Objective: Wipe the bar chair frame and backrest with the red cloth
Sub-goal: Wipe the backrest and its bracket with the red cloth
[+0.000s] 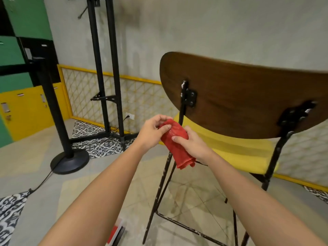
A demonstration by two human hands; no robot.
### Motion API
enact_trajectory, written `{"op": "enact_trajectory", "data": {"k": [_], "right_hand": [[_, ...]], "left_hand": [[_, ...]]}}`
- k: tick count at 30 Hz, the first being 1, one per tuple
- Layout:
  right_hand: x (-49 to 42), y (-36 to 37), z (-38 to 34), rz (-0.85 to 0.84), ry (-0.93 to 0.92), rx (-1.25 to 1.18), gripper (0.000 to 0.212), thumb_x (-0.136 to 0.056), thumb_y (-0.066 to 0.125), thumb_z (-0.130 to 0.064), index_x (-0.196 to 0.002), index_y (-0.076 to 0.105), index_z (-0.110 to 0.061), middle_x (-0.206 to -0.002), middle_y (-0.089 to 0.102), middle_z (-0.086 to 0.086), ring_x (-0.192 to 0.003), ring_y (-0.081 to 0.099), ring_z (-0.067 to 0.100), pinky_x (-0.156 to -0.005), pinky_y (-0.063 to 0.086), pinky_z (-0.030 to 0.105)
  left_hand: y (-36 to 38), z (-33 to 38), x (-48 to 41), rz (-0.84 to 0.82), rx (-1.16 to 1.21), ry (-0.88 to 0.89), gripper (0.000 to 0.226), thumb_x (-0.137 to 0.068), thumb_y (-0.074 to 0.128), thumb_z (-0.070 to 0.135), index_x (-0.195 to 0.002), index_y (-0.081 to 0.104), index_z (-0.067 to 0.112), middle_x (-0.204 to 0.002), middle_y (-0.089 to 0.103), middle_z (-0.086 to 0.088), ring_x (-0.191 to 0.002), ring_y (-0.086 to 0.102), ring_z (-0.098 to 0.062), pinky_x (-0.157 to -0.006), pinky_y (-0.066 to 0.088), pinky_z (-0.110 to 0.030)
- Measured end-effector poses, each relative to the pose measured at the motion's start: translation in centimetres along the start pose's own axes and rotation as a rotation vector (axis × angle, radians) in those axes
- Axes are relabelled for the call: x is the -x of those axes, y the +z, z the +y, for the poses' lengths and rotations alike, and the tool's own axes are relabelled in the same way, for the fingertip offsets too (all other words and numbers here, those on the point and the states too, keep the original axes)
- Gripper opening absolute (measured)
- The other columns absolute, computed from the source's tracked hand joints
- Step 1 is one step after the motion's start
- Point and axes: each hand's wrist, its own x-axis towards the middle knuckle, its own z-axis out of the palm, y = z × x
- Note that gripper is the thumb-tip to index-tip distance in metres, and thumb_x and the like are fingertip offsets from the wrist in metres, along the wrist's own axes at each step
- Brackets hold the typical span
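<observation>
Both hands pinch the red cloth (174,141) — left hand (152,130) at top, right hand (192,144) mid-fold — each grip curled tight.

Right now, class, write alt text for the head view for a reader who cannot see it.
A left hand and right hand hold a bunched red cloth in front of a bar chair with a curved brown wooden backrest, yellow seat and chipped black metal frame.

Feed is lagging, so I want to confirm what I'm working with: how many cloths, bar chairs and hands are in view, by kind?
red cloth: 1
bar chair: 1
hands: 2, the left hand and the right hand, both holding the cloth
total: 4
</observation>
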Motion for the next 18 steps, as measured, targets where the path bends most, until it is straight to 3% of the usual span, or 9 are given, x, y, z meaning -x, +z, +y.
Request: {"op": "enact_trajectory", "data": {"k": [4,7,10,13,15,18], "right_hand": [[-0.2,-2.2,-1.9,0.019,0.020,-0.074,0.022,-0.088,0.053,-0.006,-0.106,0.042,-0.013,-0.093,0.056,0.009,-0.073,0.058,0.016,-0.067,0.047,0.031],[-0.3,-3.7,-3.2,-0.028,-0.051,-0.064,0.037,-0.089,0.049,-0.002,-0.118,0.037,-0.022,-0.102,0.054,0.006,-0.078,0.057,0.016,-0.067,0.048,0.030],[-0.5,-4.3,-4.2,-0.057,-0.189,-0.006,0.042,-0.095,0.051,-0.013,-0.130,0.035,-0.030,-0.111,0.054,-0.005,-0.091,0.059,0.009,-0.079,0.050,0.025],[-0.9,-4.5,-4.9,0.030,-0.346,0.202,0.038,-0.097,0.046,-0.034,-0.133,0.037,-0.027,-0.124,0.048,-0.004,-0.108,0.051,0.008,-0.089,0.044,0.021],[-1.1,-4.7,-5.5,0.074,-0.433,0.389,0.039,-0.098,0.040,-0.039,-0.134,0.037,-0.024,-0.127,0.042,-0.001,-0.110,0.047,0.011,-0.092,0.042,0.029],[-1.0,-4.7,-7.0,0.142,-0.604,0.647,0.037,-0.098,0.040,-0.035,-0.133,0.040,-0.021,-0.123,0.041,0.003,-0.102,0.053,0.021,-0.081,0.047,0.040]], "left_hand": [[1.7,2.1,-1.2,0.017,0.078,0.013,0.021,-0.091,0.056,0.001,-0.108,0.060,0.014,-0.099,0.066,-0.010,-0.083,0.062,-0.012,-0.070,0.053,-0.017],[1.7,3.0,-1.9,0.016,0.185,-0.008,0.030,-0.089,0.059,0.000,-0.116,0.059,0.014,-0.106,0.065,-0.012,-0.091,0.062,-0.014,-0.073,0.055,-0.019],[1.1,3.5,-2.5,0.007,0.259,-0.066,0.038,-0.087,0.060,0.003,-0.117,0.059,0.027,-0.116,0.066,-0.004,-0.103,0.061,-0.012,-0.084,0.049,-0.023],[0.7,3.6,-3.0,0.072,0.343,-0.112,0.037,-0.082,0.062,0.018,-0.115,0.061,0.036,-0.118,0.067,0.005,-0.114,0.056,-0.011,-0.094,0.038,-0.032],[0.7,3.8,-3.6,0.145,0.353,-0.124,0.033,-0.080,0.062,0.026,-0.111,0.064,0.036,-0.114,0.068,0.002,-0.112,0.056,-0.012,-0.095,0.038,-0.034],[1.1,4.5,-4.8,0.253,0.404,-0.137,0.024,-0.086,0.055,0.025,-0.105,0.067,0.032,-0.097,0.068,0.003,-0.104,0.058,-0.011,-0.090,0.038,-0.034]]}}
